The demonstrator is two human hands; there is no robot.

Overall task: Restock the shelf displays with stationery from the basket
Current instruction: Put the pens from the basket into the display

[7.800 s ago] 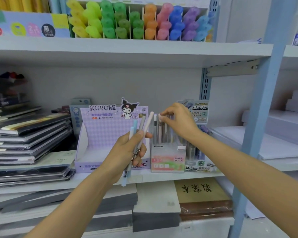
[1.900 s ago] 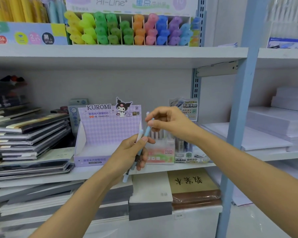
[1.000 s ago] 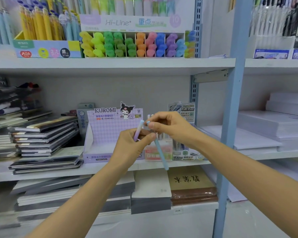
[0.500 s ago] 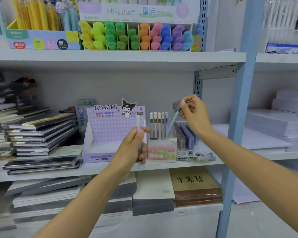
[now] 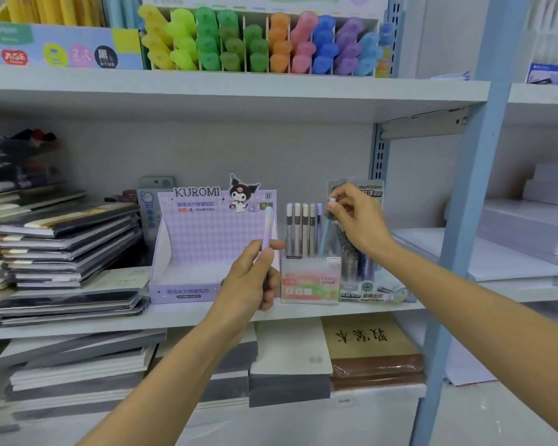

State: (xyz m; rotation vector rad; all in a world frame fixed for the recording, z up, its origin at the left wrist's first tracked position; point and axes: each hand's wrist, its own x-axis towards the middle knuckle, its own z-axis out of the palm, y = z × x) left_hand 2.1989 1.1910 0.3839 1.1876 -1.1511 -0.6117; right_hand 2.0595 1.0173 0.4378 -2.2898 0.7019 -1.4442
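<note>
Blue pen [image 5: 326, 233] is entering the mid-frame Fruit Soda box [image 5: 310, 281], right hand [image 5: 358, 220] pinching it. Left hand [image 5: 252, 278] is gripping one lilac pen [image 5: 266, 230], unplaced.

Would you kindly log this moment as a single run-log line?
step: restocking | right hand: pinches blue pen, slanted, lower end at Fruit Soda box rim | left hand: holds lilac pen upright

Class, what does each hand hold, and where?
Left hand grips a lilac pen by its lower half; right hand pinches a blue pen near its top.
</note>
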